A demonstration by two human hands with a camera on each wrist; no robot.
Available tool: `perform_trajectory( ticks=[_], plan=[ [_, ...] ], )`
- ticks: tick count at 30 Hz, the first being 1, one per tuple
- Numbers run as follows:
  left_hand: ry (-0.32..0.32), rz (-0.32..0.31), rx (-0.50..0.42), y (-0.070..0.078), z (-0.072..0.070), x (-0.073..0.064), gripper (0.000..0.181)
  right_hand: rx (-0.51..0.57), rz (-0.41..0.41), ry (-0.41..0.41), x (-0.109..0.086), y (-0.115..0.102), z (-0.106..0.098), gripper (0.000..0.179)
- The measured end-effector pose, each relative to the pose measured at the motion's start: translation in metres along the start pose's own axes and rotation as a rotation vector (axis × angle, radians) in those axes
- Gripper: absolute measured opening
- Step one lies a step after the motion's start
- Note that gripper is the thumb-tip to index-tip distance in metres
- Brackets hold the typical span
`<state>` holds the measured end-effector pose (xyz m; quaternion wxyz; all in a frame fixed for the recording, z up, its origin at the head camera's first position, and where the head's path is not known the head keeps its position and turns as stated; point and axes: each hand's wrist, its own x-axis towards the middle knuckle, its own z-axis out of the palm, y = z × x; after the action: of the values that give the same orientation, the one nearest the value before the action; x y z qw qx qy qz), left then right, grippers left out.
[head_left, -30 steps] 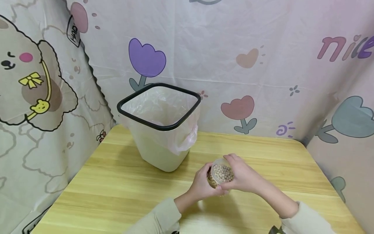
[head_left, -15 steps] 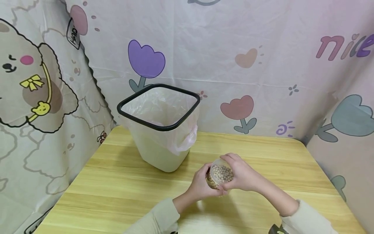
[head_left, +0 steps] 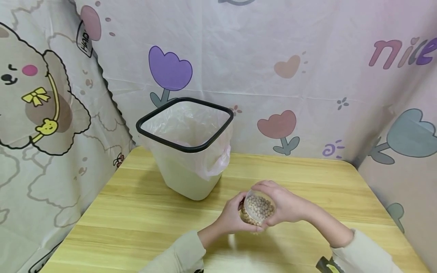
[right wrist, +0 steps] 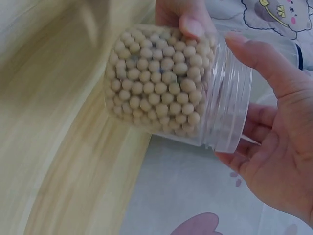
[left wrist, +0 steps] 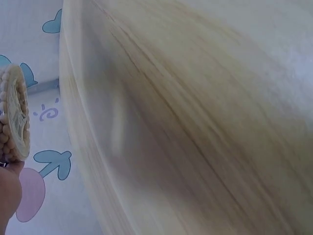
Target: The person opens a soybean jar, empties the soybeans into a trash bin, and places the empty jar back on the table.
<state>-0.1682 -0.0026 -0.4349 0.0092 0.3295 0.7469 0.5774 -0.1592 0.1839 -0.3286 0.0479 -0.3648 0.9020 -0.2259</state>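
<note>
A clear jar (right wrist: 161, 83) full of small beige balls is held above the table, tilted on its side in the right wrist view. My left hand (head_left: 233, 218) grips the jar's body. Around the clear screw lid (right wrist: 230, 103) at the other end curl the fingers and thumb of my right hand (head_left: 288, 204). Through the lid's top the beige balls show in the head view. Only part of the left hand (left wrist: 9, 193) and the jar's rounded end appear at the edge of the left wrist view.
Behind and left of the hands stands a cream trash bin (head_left: 191, 182) with a black rim and a plastic liner. The wooden table (head_left: 136, 227) runs back to a printed cloth (head_left: 239, 45) hung behind it and at both sides.
My right hand has turned a little on the lid, its fingertips shifting left over the top. The jar has tipped slightly and stays in the left hand. The bin has not moved.
</note>
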Motion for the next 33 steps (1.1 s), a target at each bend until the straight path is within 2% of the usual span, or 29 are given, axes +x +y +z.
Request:
perform_trajectory(
  ticks=[5, 9, 21, 27, 33],
  plan=[
    [-0.048, -0.013, -0.013, -0.002, -0.002, -0.004, 0.081, 0.022, -0.065, -0.055, 0.001, 0.003, -0.005, 0.083],
    [-0.052, 0.0, 0.001, -0.003, -0.003, -0.007, 0.081, 0.046, -0.061, -0.049, 0.001, 0.003, -0.011, 0.083],
    [0.082, -0.075, 0.001, -0.007, -0.015, -0.017, 0.087, 0.065, 0.062, 0.104, -0.01, 0.011, -0.007, 0.094],
    [0.107, -0.136, 0.018, -0.008, -0.027, -0.027, 0.088, 0.039, 0.083, 0.184, -0.019, 0.021, 0.0, 0.094],
    [0.133, -0.168, 0.022, -0.004, -0.037, -0.035, 0.088, 0.041, 0.119, 0.227, -0.024, 0.034, 0.006, 0.092]
  ],
)
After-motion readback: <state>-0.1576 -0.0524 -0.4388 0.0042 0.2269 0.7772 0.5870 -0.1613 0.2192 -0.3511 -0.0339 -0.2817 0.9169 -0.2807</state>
